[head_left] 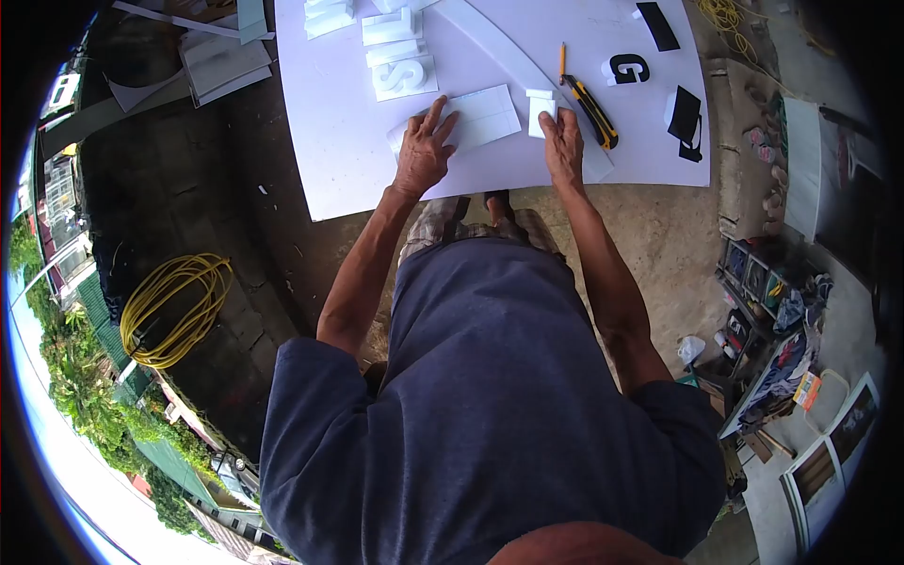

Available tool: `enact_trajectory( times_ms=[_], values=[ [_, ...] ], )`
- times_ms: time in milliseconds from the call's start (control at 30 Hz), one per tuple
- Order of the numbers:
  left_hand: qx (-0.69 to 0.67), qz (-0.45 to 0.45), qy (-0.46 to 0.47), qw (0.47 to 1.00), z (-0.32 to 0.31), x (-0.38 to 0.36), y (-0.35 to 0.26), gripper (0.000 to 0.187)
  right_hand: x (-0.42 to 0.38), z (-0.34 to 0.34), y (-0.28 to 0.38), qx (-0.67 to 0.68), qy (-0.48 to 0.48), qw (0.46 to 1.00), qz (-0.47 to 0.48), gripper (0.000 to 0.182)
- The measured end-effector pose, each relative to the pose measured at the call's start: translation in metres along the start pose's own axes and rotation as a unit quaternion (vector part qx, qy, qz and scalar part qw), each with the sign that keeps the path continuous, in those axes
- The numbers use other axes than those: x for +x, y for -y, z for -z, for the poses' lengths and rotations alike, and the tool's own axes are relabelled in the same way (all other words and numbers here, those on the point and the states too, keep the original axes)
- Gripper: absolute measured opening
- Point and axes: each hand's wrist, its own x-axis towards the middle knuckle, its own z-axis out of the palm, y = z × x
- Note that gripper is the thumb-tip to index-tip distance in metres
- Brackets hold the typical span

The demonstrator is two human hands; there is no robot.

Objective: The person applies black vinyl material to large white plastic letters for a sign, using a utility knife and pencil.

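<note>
My left hand (426, 151) lies with fingers spread on a white sheet (488, 113) marked with thin lines. Between thumb and fingers of my right hand (565, 151) is a small white block-like piece (540, 111), just right of the sheet; its exact shape is partly covered by the thumb. A yellow and black utility knife (592, 113) rests right of that hand, with an orange pencil (562, 64) above it. White raised letters, among them an S (403, 75), stand in a column beyond my left hand.
A long white strip (499, 45) crosses the white tabletop (344, 141). At its right side are a black letter G (629, 69) and black pieces (685, 115). A coiled yellow hose or cable (176, 311) lies at left; a cluttered shelf (753, 292) stands at right.
</note>
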Motion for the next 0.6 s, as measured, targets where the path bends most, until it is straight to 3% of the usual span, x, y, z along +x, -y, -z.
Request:
enact_trajectory(
  times_ms=[33, 100, 233, 433, 500, 600],
  values=[
    [-0.003, 0.000, -0.007, 1.000, -0.001, 0.000, 0.000, 0.064, -0.003, -0.002, -0.001, -0.003, -0.002, 1.000, 0.003, 0.050],
    [-0.006, 0.001, -0.022, 1.000, -0.005, -0.003, -0.001, 0.062, -0.009, -0.009, 0.009, 0.118, -0.033, 0.992, -0.038, 0.049],
    [-0.043, 0.004, -0.041, 0.998, -0.003, -0.008, -0.002, 0.056, -0.026, -0.022, 0.023, 0.125, 0.008, 0.992, -0.028, 0.050],
    [-0.036, -0.016, -0.016, 0.999, -0.003, -0.002, -0.004, 0.056, -0.030, -0.043, 0.057, -0.086, -0.017, 0.994, 0.071, 0.035],
    [-0.042, -0.022, -0.017, 0.999, -0.006, 0.001, 0.001, 0.058, -0.021, -0.059, 0.040, -0.144, -0.047, 0.971, 0.187, 0.030],
    [-0.046, -0.022, -0.012, 0.999, -0.003, 0.006, -0.001, 0.060, -0.022, -0.070, 0.025, -0.261, -0.050, 0.942, 0.204, 0.033]
  ],
)
